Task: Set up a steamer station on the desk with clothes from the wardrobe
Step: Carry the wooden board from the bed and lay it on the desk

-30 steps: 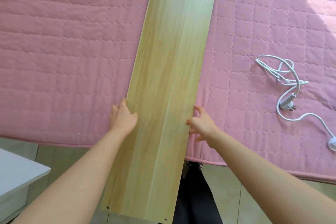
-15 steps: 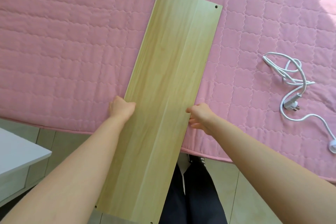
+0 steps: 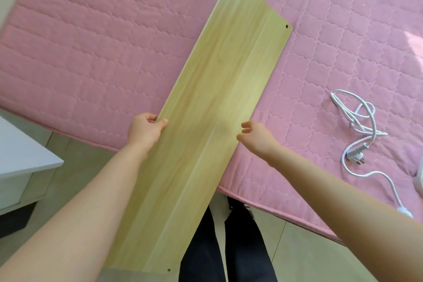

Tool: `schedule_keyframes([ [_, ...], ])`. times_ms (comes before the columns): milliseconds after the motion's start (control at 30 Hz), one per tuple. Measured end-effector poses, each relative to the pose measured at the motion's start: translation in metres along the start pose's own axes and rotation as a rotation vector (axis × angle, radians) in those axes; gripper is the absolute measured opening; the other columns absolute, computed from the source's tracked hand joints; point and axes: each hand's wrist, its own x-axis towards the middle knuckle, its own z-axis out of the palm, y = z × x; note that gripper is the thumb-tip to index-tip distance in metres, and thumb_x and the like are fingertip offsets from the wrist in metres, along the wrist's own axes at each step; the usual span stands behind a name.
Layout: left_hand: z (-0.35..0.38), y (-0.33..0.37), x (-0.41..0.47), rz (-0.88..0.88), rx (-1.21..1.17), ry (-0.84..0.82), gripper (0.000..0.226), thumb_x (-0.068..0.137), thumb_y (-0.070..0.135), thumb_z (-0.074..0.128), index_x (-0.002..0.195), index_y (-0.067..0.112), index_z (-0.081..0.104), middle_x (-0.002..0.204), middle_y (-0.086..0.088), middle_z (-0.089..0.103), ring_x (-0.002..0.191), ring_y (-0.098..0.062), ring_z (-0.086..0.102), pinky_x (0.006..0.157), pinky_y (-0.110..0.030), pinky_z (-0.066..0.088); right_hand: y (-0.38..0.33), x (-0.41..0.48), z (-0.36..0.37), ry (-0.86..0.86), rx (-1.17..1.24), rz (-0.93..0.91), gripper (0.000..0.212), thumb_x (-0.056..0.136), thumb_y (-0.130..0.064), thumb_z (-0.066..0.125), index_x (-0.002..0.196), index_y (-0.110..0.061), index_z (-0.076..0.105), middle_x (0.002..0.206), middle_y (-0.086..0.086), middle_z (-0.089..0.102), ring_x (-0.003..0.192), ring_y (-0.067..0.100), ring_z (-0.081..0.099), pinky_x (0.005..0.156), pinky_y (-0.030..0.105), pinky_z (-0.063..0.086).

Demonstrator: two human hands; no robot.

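A long light wooden board (image 3: 215, 107) with small holes at its corners lies slantwise, its far end over the pink quilted bed (image 3: 91, 52) and its near end sticking out over the floor. My left hand (image 3: 144, 131) grips the board's left edge, thumb on top. At the board's right edge my right hand (image 3: 255, 136) has curled fingers; it touches the edge or is just off it. A white power cord with a plug (image 3: 357, 135) lies coiled on the bed to the right.
A white desk corner (image 3: 25, 162) stands at the lower left over a tiled floor (image 3: 297, 258). My dark trouser legs (image 3: 219, 249) show below the board. A pale blurred edge crosses the top left corner.
The board has swung so its far end points further right and has come nearer. My left hand has closed round the left edge; my right hand's grip has loosened at the right edge.
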Motion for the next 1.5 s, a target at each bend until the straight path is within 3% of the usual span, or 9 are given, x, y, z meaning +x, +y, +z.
schedule_keyframes([
  [133,0.002,0.007,-0.035,0.072,-0.01,0.075,0.017,0.084,0.026,0.071,0.092,0.016,0.061,0.087,-0.003,0.061,0.078,-0.023,0.058,0.076,-0.035,0.048,-0.022,-0.018,-0.023,0.103,-0.286,-0.303,0.052,0.092,-0.01,0.045,0.143,-0.011,0.035,0.143,0.009,0.044,0.123,0.023,0.047,0.091,0.028,0.039],
  [333,0.011,0.023,-0.111,0.229,-0.052,0.078,0.009,0.087,0.016,0.064,0.091,0.014,0.056,0.084,0.003,0.06,0.077,-0.018,0.055,0.066,-0.03,0.043,-0.05,-0.037,-0.043,0.286,-0.635,-0.828,0.057,0.091,0.0,0.048,0.145,-0.01,0.031,0.148,0.008,0.033,0.137,0.028,0.029,0.099,0.04,0.045],
  [433,0.02,0.027,-0.145,0.286,-0.002,0.087,0.013,0.089,0.011,0.061,0.099,0.019,0.056,0.091,0.008,0.064,0.085,-0.017,0.06,0.072,-0.03,0.047,-0.058,-0.043,-0.047,0.319,-0.886,-0.994,0.064,0.085,0.003,0.057,0.143,-0.011,0.035,0.149,0.011,0.035,0.141,0.037,0.023,0.106,0.048,0.038],
  [600,0.036,0.034,-0.182,0.312,0.145,0.142,0.017,0.092,0.017,0.058,0.107,0.026,0.054,0.099,0.003,0.069,0.09,-0.024,0.064,0.073,-0.04,0.053,-0.046,-0.056,-0.052,0.277,-1.25,-1.135,0.065,0.069,-0.003,0.075,0.129,-0.01,0.052,0.135,0.014,0.051,0.136,0.039,0.034,0.11,0.055,0.029],
  [767,0.043,0.043,-0.216,0.326,0.21,0.116,0.017,0.092,0.014,0.056,0.105,0.024,0.052,0.099,0.005,0.067,0.089,-0.021,0.063,0.067,-0.029,0.043,-0.044,-0.074,-0.073,0.333,-1.357,-1.199,0.042,0.064,0.011,0.061,0.101,-0.008,0.06,0.095,0.011,0.062,0.107,0.037,0.057,0.104,0.06,0.034],
  [933,0.028,0.033,-0.26,0.309,0.236,0.176,0.012,0.093,0.021,0.058,0.104,0.025,0.053,0.097,0.01,0.065,0.085,-0.014,0.06,0.064,-0.024,0.036,-0.044,-0.102,-0.078,0.307,-1.404,-1.334,0.035,0.071,0.009,0.045,0.094,-0.013,0.061,0.079,0.004,0.058,0.076,0.029,0.055,0.101,0.06,0.035],
  [1100,-0.011,0.013,-0.302,0.334,0.271,0.253,0.014,0.093,0.024,0.059,0.106,0.026,0.056,0.095,0.011,0.065,0.085,-0.011,0.06,0.065,-0.025,0.046,-0.046,-0.142,-0.064,0.178,-1.261,-1.413,0.032,0.074,0.005,0.06,0.097,-0.018,0.061,0.081,-0.001,0.058,0.073,0.023,0.05,0.074,0.035,0.046],
  [1300,-0.066,-0.007,-0.357,0.34,0.253,0.406,0.018,0.083,0.017,0.071,0.098,0.026,0.065,0.081,0.012,0.067,0.073,-0.012,0.061,0.062,-0.027,0.045,-0.06,-0.207,-0.041,0.094,-1.161,-1.473,0.03,0.078,-0.006,0.07,0.102,-0.023,0.061,0.084,-0.005,0.056,0.074,0.019,0.049,0.057,0.032,0.044],
  [1500,-0.114,-0.034,-0.405,0.341,0.209,0.627,0.026,0.076,0.008,0.077,0.097,0.021,0.07,0.084,0.011,0.07,0.078,-0.015,0.064,0.071,-0.03,0.045,-0.083,-0.271,-0.01,0.072,-1.06,-1.565,0.034,0.075,-0.008,0.075,0.102,-0.024,0.061,0.082,-0.006,0.053,0.075,0.019,0.045,0.055,0.032,0.043],
])
